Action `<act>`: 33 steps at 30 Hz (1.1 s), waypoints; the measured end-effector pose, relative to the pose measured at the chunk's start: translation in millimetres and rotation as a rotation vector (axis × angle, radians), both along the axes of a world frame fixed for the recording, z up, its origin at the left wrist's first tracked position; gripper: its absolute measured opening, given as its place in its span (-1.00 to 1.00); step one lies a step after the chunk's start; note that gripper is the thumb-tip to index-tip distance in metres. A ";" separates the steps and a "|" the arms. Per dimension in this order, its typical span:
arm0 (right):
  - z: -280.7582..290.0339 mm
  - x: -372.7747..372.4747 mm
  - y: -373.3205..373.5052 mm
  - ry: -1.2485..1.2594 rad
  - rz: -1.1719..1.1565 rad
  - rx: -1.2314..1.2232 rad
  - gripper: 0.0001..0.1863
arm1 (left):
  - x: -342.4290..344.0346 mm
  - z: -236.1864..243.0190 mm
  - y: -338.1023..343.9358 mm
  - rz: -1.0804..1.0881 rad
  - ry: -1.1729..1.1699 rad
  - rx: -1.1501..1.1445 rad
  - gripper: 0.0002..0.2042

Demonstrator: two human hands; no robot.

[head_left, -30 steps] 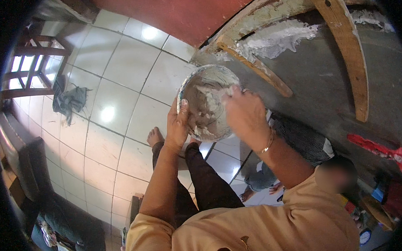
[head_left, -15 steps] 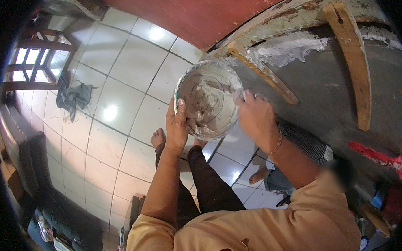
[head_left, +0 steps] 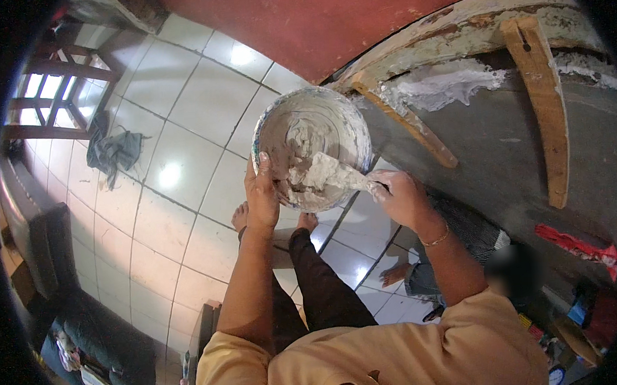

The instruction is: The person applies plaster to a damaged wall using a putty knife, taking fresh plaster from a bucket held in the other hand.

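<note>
A round bucket [head_left: 358,125], its rim smeared with white, holds wet grey-white plaster [head_left: 305,139]. My left hand [head_left: 261,198] grips its left side, with the thumb over the rim and the other fingers hidden behind the wall. In my right hand [head_left: 401,197] is the handle of a plaster-coated putty knife [head_left: 330,172]. Its blade lies inside the bucket, over the lower right of the plaster, carrying a thick lump.
Two wooden strips [head_left: 540,113] lean against a grey wall under a band of white plaster [head_left: 448,84]. Another person [head_left: 511,269] is low beside my right arm. A grey cloth [head_left: 119,152] lies on the tiles; a dark sofa [head_left: 101,339] stands at lower left.
My right hand has come down and toward me, and the putty knife's blade now shows with plaster on it. The bucket has shifted slightly left with my left hand.
</note>
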State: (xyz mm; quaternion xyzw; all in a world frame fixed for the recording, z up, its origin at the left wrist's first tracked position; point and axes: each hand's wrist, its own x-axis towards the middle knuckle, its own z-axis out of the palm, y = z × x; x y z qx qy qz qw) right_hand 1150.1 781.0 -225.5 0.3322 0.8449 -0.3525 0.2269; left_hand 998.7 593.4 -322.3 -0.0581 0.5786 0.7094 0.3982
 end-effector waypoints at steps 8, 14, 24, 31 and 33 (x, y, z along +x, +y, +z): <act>18.8 13.3 -19.2 0.141 -0.158 0.035 -0.54 | 4.1 -7.5 0.9 0.055 -0.049 0.063 -0.47; 7.5 29.5 -28.4 0.304 -0.089 0.263 -0.57 | 13.3 -0.4 18.5 0.157 -0.159 0.164 -0.46; 3.0 32.5 37.9 0.381 -0.145 0.361 -0.63 | 16.0 -25.8 26.7 0.064 -0.120 0.071 -0.50; 0.4 29.2 67.7 0.283 -0.117 0.375 -0.60 | 28.2 -48.1 18.4 0.118 -0.284 0.124 -0.45; 0.3 18.1 68.6 0.305 -0.351 0.136 -0.60 | 28.8 -46.7 16.1 0.096 -0.277 0.045 -0.46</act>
